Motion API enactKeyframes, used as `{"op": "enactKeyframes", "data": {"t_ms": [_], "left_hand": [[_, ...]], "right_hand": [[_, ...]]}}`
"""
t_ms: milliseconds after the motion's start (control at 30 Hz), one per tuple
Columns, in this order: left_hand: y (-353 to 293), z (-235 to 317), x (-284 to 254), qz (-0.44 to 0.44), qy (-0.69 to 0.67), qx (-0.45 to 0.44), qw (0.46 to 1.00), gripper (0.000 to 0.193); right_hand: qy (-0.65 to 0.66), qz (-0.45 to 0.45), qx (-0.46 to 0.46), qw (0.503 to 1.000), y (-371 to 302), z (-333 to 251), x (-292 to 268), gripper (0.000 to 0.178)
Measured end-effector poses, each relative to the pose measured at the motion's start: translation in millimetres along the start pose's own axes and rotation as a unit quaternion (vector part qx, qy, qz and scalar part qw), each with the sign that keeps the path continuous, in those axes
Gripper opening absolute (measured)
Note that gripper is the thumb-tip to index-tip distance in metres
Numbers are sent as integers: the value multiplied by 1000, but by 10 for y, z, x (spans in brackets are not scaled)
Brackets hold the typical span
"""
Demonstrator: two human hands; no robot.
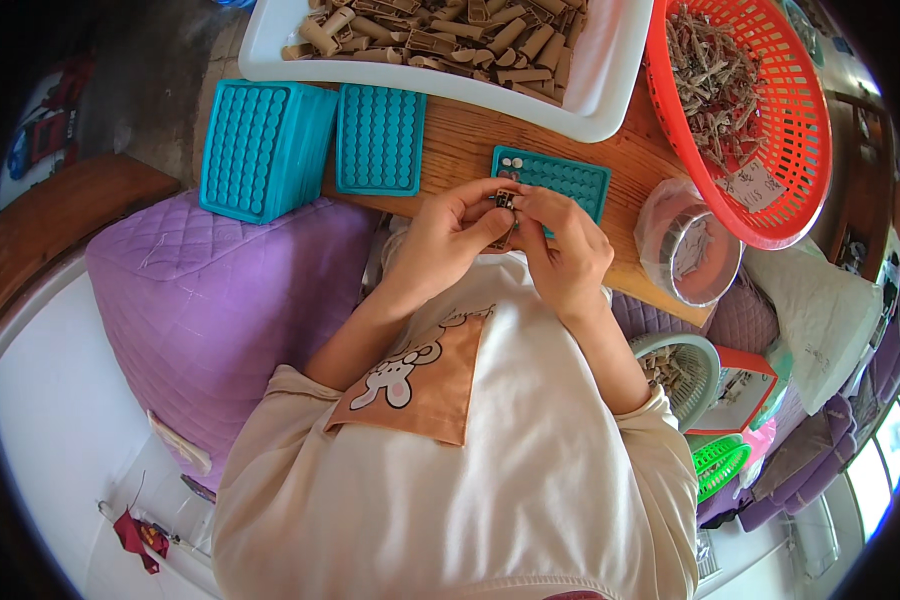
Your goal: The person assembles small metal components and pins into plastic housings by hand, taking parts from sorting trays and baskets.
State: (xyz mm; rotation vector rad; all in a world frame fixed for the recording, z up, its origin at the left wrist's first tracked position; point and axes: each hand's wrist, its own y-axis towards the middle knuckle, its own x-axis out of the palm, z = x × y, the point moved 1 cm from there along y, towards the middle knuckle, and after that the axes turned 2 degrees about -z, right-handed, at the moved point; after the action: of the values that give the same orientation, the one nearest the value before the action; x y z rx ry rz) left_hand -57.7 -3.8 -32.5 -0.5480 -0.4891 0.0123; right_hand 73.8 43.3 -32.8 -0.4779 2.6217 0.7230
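Both hands meet just in front of the teal tray [560, 178]: left hand [450, 238] and right hand [562, 245] pinch one small dark part [505, 200] between fingertips. Tray: few holes filled at its far-left corner, most vacant. Left of it, two more teal trays [310, 140] on the wooden board [460, 140]. Beyond, white bin [610, 80] of tan pieces; red basket [780, 110] to its right.

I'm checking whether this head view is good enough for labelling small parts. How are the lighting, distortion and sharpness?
Head view: even daylight with soft shadows, no strong glare; fisheye bends the wooden board and white tray edges, with a black rim around. The left hand and right hand are fairly sharp, but the small dark part between them is too tiny to make out.
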Motion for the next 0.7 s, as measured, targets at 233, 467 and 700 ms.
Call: {"op": "enactKeyframes", "data": {"t_ms": [233,467,700], "left_hand": [[2,-30,-162,45,-9,17,999,22],[8,-17,-205,63,3,13,998,21],[-2,23,-94,51,-20,-3,998,22]], "right_hand": [[18,-59,139,988,-3,149,-69,20],[-173,-128,106,971,-188,505,66,17],[-102,-83,141,981,-117,402,15,12]]}}
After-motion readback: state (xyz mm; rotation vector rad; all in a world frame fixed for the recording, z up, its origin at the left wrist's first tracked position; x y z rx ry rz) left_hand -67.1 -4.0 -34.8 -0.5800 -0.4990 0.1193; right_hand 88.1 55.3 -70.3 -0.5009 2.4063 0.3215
